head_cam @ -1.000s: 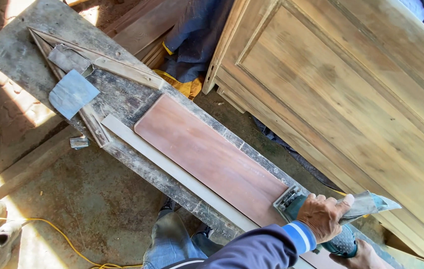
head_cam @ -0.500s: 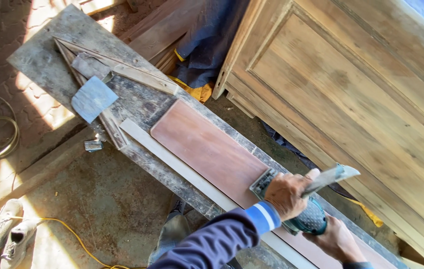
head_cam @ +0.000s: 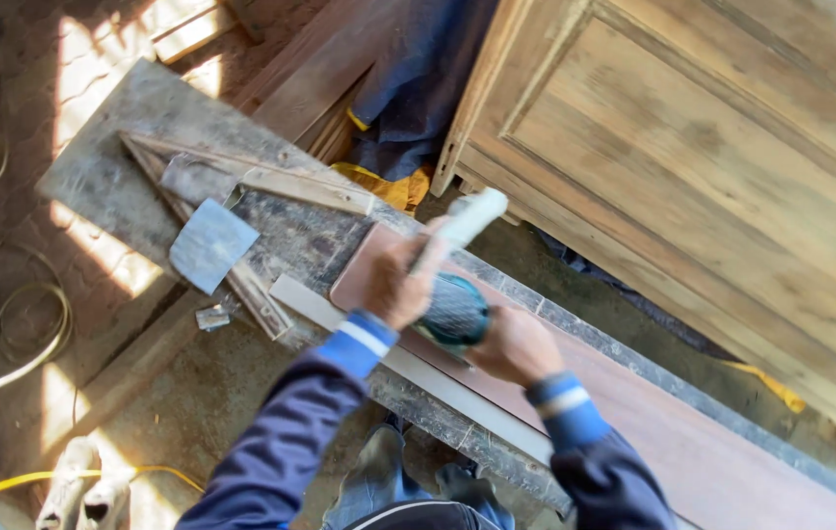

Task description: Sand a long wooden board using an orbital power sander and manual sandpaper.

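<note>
- One green sander (head_cam: pixel 450 311) is gripped by the left hand (head_cam: pixel 400 283) and right hand (head_cam: pixel 514 345).
- One reddish board (head_cam: pixel 673 432) is lain under it.
- Two sandpaper sheets (head_cam: pixel 212 243) are seen nearby.

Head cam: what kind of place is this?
Most likely a small woodworking or furniture-refinishing shop. Both hands, left hand and right hand, run a power sander over a reddish board on a dusty workbench, beside a bare wooden cabinet.

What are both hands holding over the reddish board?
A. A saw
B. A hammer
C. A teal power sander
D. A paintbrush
C: the left hand and right hand both grip a teal sander on the board.
</note>
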